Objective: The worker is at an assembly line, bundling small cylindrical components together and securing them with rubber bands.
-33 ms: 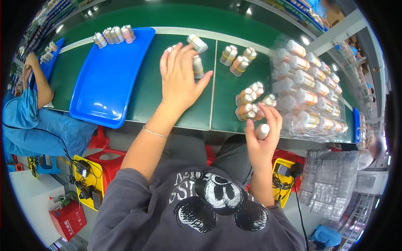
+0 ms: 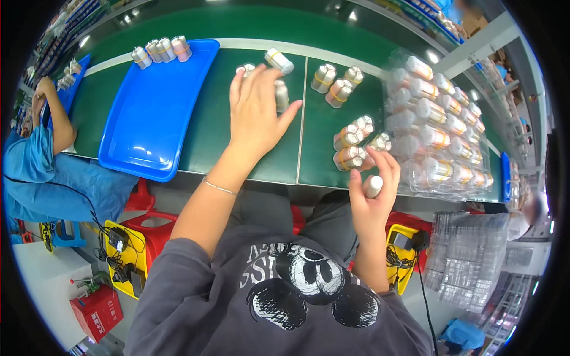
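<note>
My left hand is over the green work surface, fingers spread. Around its fingertips lie a banded bundle of whitish cylinders, a second bundle partly behind the hand, and a third piece mostly hidden. My right hand, at the near edge, grips a small white-ended cylinder between thumb and fingers. Just beyond its fingertips stand several bundles, one of them pinkish with a yellow band. Farther off, three bundles stand in a cluster.
A blue tray lies to the left, with bundles along its far edge. On the right, clear plastic trays hold many bundles. A person in blue sits at far left. Stacked clear trays stand at lower right.
My left hand's fingers have shifted very slightly right and nearer, showing more of the piece by the fingertips. My right hand stays in place with the cylinder.
</note>
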Tool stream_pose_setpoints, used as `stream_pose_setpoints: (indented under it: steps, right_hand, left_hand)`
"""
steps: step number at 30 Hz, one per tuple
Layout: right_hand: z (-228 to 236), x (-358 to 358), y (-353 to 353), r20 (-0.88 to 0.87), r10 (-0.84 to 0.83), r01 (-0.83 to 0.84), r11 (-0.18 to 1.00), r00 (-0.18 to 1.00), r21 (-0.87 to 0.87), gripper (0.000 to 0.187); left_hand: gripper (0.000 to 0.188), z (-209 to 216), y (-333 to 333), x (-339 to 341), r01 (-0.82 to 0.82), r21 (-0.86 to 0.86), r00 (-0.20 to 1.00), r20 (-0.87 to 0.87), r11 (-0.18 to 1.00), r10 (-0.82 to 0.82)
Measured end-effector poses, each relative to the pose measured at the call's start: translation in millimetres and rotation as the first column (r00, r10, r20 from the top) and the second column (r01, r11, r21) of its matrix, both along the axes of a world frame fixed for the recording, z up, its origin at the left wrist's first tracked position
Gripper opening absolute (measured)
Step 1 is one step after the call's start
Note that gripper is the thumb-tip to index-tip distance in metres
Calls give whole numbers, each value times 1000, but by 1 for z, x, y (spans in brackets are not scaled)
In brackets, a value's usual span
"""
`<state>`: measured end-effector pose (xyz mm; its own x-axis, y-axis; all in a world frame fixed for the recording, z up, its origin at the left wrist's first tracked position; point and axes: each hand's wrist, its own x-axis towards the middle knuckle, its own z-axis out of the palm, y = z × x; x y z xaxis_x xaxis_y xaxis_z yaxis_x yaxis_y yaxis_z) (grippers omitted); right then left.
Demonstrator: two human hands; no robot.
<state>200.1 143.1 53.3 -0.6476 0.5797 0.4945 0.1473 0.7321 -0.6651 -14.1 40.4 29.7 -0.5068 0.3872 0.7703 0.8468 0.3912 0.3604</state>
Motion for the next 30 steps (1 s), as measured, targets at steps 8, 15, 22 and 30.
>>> stream_pose_setpoints:
  steps: [8, 15, 22, 30]
  right_hand:
    - [-5, 19, -5, -353, -5, -179, 855, 935, -487, 33]
    - [23, 0, 3, -773, 61, -628, 625, 631, -463, 25]
    - [19, -24, 5, -783, 196, -697, 613, 590, -372, 23]
    - [15, -25, 12, -694, 383, -766, 511, 609, -390, 18]
  left_hand:
    - [51, 10, -7, 23, 378, 39, 784, 518, 925, -342]
    - [45, -6, -20, 76, 613, 192, 517, 636, 766, -573]
    - [44, -9, -23, 67, 741, 196, 355, 698, 643, -622]
    - [43, -3, -23, 59, 829, 98, 329, 712, 551, -621]
